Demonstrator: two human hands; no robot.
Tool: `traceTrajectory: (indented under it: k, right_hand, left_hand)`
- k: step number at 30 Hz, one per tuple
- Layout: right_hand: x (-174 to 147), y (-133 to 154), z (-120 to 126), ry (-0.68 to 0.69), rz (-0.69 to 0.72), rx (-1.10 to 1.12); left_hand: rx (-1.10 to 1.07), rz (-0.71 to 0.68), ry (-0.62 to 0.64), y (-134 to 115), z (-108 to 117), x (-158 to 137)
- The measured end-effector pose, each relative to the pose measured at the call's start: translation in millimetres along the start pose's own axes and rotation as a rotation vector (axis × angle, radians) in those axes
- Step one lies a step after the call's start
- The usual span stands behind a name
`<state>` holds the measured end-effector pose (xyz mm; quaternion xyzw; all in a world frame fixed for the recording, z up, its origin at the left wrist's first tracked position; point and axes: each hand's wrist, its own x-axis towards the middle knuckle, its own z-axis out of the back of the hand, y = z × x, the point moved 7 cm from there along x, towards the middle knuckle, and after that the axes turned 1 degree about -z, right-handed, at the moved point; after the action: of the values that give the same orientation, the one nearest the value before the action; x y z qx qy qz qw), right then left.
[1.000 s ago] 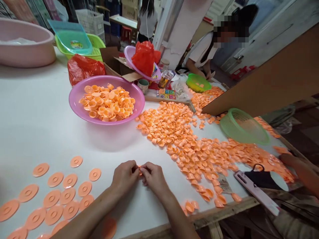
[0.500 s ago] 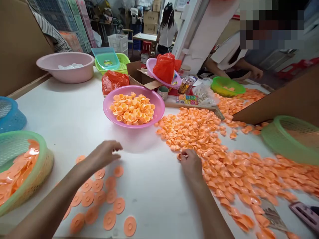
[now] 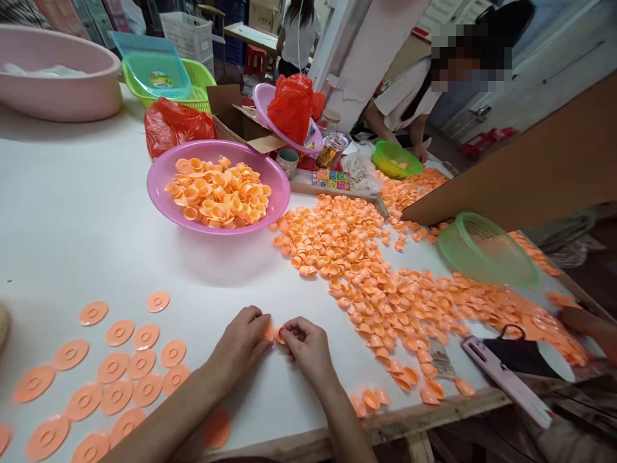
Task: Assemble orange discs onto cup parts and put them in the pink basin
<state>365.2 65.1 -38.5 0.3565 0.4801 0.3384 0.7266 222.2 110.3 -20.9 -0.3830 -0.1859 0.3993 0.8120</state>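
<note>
My left hand point(image 3: 243, 341) is closed with its fingertips on a small orange plastic disc point(image 3: 268, 330), mostly covered by the fingers. Facing it, my right hand point(image 3: 307, 347) pinches a small orange plastic cup point(image 3: 279, 335). The two pieces meet, or nearly so, just over the white table point(image 3: 202, 276). To the left of my forearm, several flat orange discs with a ring in the middle, such as this disc point(image 3: 112, 367), lie spread out. Right of my hands stretches a big heap of orange cups point(image 3: 337, 238).
A pink basin point(image 3: 159, 186) filled with joined orange pieces stands ahead. Behind it are a red bag point(image 3: 173, 125) and an open cardboard box point(image 3: 236, 122). A green basket point(image 3: 486, 257), a phone point(image 3: 506, 382) and a black mask point(image 3: 523, 352) lie right. Another person's hand point(image 3: 585, 321) reaches in there.
My right hand has left the cup heap with a cup and come left. My left hand has come in beside it, now with a disc. The view has turned to the right.
</note>
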Motion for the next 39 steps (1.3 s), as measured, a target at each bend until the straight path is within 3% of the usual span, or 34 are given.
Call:
traceTrajectory:
  k: [4, 9, 11, 14, 18, 25, 28, 30, 33, 35, 37, 39]
  right_hand:
    - [2.9, -1.3, -7.2, 0.004, 0.016, -0.050]
    - [-3.3, 27.6, -21.5, -0.050, 0.293, -0.359]
    - [-5.3, 32.9, -25.1, -0.046, 0.345, -0.467]
    - [-3.9, 33.1, -25.8, -0.012, 0.341, -0.531]
    - [-2.8, 34.3, -25.8, -0.010, 0.341, -0.574]
    - [-13.5, 30.2, -28.6, -0.137, 0.384, -0.505]
    - [2.9, 22.6, -23.1, 0.073, 0.279, -0.355]
    - [22.3, 31.7, -5.9, 0.111, 0.283, -0.319]
    - [51.2, 69.8, 36.4, -0.203, 0.502, -0.500]
    - [66.6, 86.5, 46.9, -0.317, 0.586, -0.693]
    - [80.5, 87.5, 45.9, -0.297, 0.577, -0.818]
    - [86.3, 80.7, 45.5, -0.304, 0.564, -0.854]
  left_hand:
    - [-0.103, 0.059, 0.018, 12.0, 0.3, -5.9]
    - [-0.151, 0.111, 0.015, 13.2, 2.3, -3.5]
    - [-0.206, 0.142, 0.055, 12.6, 3.1, -0.4]
    - [-0.281, 0.230, 0.067, 13.0, 8.0, 6.0]
    - [-0.117, 0.344, 0.025, 14.7, 11.3, 10.8]
    - [-0.067, 0.209, -0.053, 9.9, 0.1, -2.1]
    - [-0.046, 0.195, -0.054, 12.6, 4.9, 1.7]
    - [-0.061, 0.165, -0.148, 10.6, 30.7, 19.2]
    - [-0.061, 0.063, -0.478, -5.9, 111.4, 57.3]
    - [-0.014, 0.058, -0.671, -15.6, 170.2, 76.4]
    - [-0.009, 0.105, -0.700, -14.2, 210.3, 84.2]
    - [0.045, 0.159, -0.560, -0.5, 224.4, 74.3]
